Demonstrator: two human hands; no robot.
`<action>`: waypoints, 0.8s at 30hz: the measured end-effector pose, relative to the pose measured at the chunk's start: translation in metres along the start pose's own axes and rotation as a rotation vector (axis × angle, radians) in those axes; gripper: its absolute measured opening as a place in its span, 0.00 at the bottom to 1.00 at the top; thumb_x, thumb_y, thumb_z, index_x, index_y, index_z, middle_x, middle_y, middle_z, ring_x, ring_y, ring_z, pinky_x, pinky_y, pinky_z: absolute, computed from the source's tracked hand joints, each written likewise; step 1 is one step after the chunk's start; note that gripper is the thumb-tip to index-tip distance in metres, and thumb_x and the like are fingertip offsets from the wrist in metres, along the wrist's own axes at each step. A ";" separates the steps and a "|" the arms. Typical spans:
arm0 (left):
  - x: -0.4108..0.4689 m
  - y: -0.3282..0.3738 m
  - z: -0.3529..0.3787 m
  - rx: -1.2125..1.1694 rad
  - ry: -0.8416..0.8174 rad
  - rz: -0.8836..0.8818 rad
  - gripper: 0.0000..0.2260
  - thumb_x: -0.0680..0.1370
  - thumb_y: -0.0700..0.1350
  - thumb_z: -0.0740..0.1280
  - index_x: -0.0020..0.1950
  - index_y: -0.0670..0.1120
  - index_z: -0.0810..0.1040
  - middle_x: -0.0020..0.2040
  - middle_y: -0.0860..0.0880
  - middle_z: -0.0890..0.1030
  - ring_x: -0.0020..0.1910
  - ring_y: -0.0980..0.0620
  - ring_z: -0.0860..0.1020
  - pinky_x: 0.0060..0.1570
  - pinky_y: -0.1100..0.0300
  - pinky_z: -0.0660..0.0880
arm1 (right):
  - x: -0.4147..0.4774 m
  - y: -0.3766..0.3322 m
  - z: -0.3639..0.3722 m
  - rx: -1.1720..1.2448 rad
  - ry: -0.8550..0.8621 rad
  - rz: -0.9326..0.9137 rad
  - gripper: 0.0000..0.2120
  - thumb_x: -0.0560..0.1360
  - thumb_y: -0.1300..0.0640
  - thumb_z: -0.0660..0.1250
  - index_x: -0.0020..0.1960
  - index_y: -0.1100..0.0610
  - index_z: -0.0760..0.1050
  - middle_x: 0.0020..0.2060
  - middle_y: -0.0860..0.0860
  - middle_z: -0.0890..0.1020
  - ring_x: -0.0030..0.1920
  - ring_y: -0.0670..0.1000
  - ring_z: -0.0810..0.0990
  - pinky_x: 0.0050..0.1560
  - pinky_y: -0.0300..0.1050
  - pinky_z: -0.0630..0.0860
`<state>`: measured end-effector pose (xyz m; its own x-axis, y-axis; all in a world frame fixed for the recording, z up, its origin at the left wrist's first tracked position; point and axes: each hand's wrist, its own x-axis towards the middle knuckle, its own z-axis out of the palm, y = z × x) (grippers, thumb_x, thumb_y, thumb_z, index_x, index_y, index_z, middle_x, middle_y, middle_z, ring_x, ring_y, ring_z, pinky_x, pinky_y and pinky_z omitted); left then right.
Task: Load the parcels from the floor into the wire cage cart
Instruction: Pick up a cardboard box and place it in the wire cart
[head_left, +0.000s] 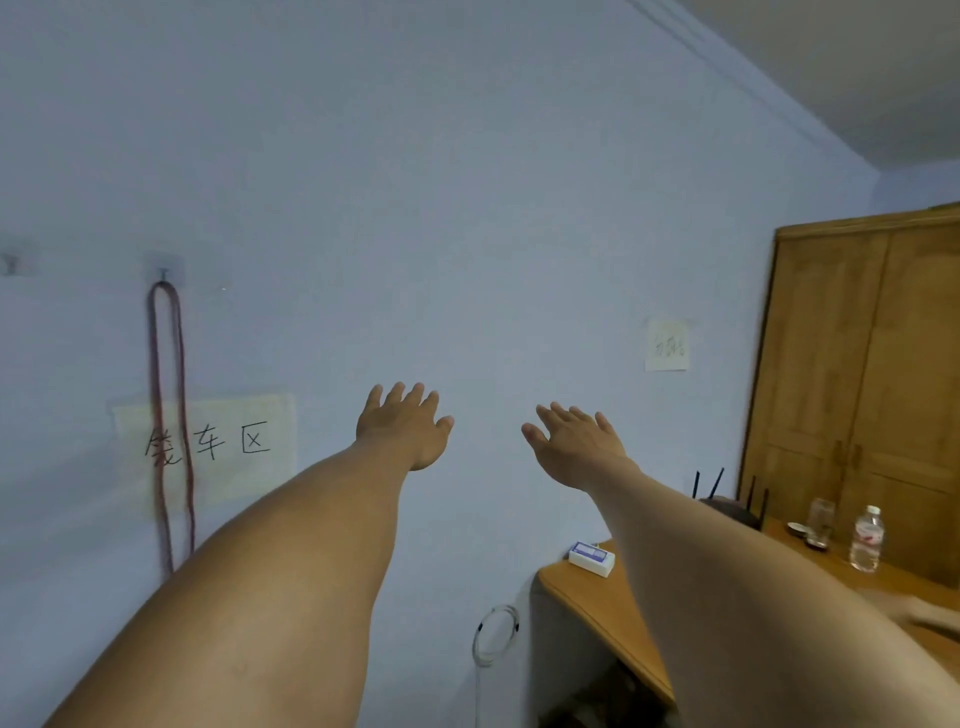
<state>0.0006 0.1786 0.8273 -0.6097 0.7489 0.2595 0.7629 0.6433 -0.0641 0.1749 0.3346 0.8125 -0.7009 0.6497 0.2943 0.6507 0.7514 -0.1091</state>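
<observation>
Both my arms are stretched straight out in front of me toward a pale blue wall. My left hand (404, 423) is held up with fingers spread and holds nothing. My right hand (574, 444) is beside it, a little lower, also open and empty, fingers apart. No parcel and no wire cage cart are in view; the camera looks at the wall, not the floor.
A paper sign with handwritten characters (208, 441) is taped to the wall at left, with a red rope (169, 415) hanging from a hook over it. A wooden desk (597, 597) at lower right holds a small white box (591, 558), a water bottle (866, 540) and a router. A wooden wardrobe (857, 389) stands at right.
</observation>
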 end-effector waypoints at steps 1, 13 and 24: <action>0.011 -0.001 0.013 -0.001 -0.012 -0.011 0.29 0.86 0.60 0.40 0.85 0.51 0.45 0.85 0.50 0.44 0.83 0.47 0.42 0.80 0.44 0.39 | 0.011 0.003 0.011 -0.003 -0.007 -0.008 0.30 0.85 0.39 0.41 0.84 0.49 0.49 0.83 0.46 0.52 0.83 0.51 0.48 0.82 0.56 0.41; 0.118 -0.010 0.185 -0.077 -0.215 -0.109 0.28 0.86 0.59 0.41 0.85 0.50 0.46 0.85 0.51 0.44 0.83 0.47 0.43 0.80 0.45 0.39 | 0.151 0.030 0.164 0.036 -0.157 -0.085 0.31 0.85 0.38 0.42 0.84 0.50 0.49 0.83 0.48 0.52 0.83 0.52 0.49 0.82 0.57 0.43; 0.081 -0.014 0.480 -0.247 -0.579 -0.415 0.29 0.86 0.59 0.43 0.84 0.46 0.53 0.84 0.47 0.53 0.82 0.44 0.52 0.80 0.45 0.49 | 0.178 0.032 0.463 0.118 -0.595 -0.166 0.33 0.85 0.37 0.46 0.83 0.56 0.55 0.80 0.54 0.63 0.78 0.59 0.64 0.76 0.57 0.59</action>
<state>-0.1626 0.3064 0.3863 -0.8210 0.4607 -0.3373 0.4306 0.8875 0.1641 -0.0645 0.5277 0.4214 -0.8544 0.4504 -0.2591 0.5064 0.8333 -0.2217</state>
